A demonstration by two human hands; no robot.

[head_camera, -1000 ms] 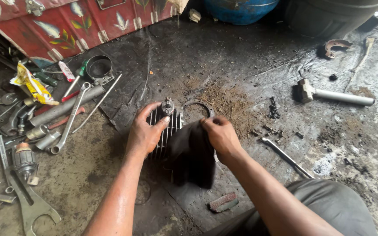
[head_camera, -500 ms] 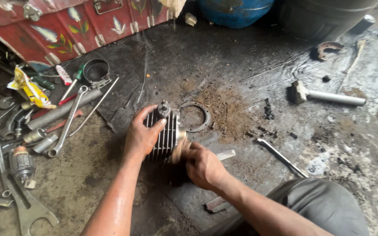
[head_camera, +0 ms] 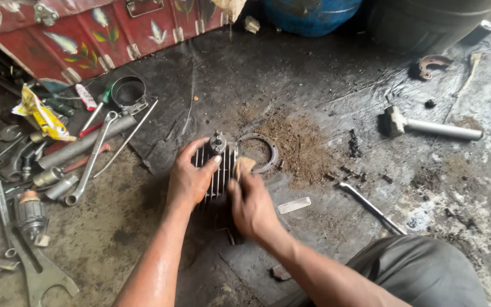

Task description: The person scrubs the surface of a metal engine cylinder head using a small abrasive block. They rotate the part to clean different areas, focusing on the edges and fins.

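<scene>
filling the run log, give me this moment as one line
left hand: grips finned cylinder | right hand: presses tan pad on cylinder | ring gasket: on floor beside it | hammer: far right

- Dark finned metal cylinder (head_camera: 218, 170), ribs running near to far, lying on the oily floor at centre.
- Small tan pad (head_camera: 244, 165) pressed against the cylinder's right side.

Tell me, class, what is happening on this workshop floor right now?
A person sits on the greasy floor working on a finned metal engine cylinder. The left hand steadies it from the side, while the right hand presses a small tan piece against its face. A metal ring lies just behind, a hammer to the right, and spanners to the left.
</scene>
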